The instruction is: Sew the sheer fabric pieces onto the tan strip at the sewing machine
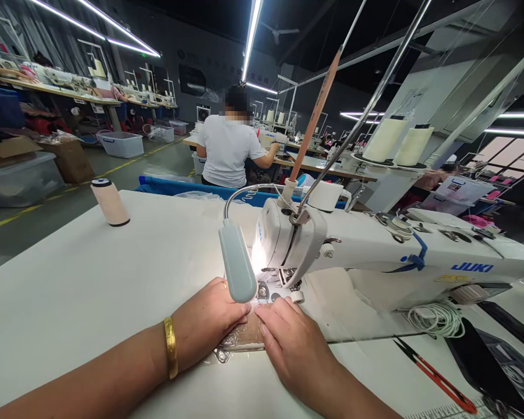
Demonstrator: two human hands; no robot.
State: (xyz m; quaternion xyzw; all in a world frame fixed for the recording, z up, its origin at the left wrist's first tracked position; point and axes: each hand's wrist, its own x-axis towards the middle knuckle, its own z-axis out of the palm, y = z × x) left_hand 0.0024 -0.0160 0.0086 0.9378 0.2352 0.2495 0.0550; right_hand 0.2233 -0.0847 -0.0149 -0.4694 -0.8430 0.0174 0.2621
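Note:
A brown piece with a shiny, clear plastic-like surface (244,336) lies at the needle area of a white JUKI sewing machine (358,247). My left hand (205,317) grips its left side, thumb toward the needle; the grey lamp head (236,262) hides some of the fingers. From the right, my right hand (294,343) pinches the piece's edge, with thumb and forefinger close together near the presser foot. A metal ring-like part (222,355) shows under the piece's lower left corner. The needle itself is hidden.
A pale thread cone (110,202) stands at the table's far left. Red-handled thread snips (436,375), a coil of white cord (436,319) and a ruler (454,410) lie at right. A co-worker in a white shirt (229,148) sits ahead, beyond a blue cloth-like bin (174,189).

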